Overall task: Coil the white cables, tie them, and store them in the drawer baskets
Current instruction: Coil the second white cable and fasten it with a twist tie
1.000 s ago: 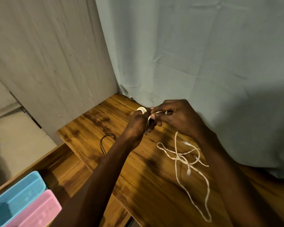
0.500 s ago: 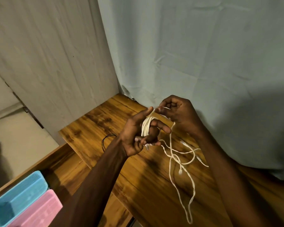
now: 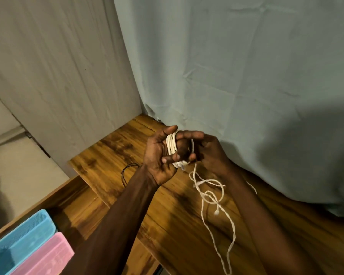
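My left hand [image 3: 159, 155], palm toward me, has several loops of white cable [image 3: 172, 147] wound around its fingers. Pressed against it from the right, my right hand [image 3: 209, 153] pinches the same cable beside the coil. The rest of that white cable hangs down from my hands and lies in a loose tangle [image 3: 213, 197] on the wooden tabletop [image 3: 107, 147], trailing toward the near edge. Below the tabletop at lower left, an open drawer holds a blue basket [image 3: 22, 241] and a pink basket [image 3: 46, 259] side by side.
A thin black cable [image 3: 127, 171] lies looped on the tabletop just left of my left wrist. A grey-green curtain [image 3: 236, 76] hangs behind the table, and a pale panel wall [image 3: 58, 76] stands at the left.
The coil on my left hand has grown by a loop or more. My right hand has come back against the left hand, and the loose tail on the table has shortened and shifted.
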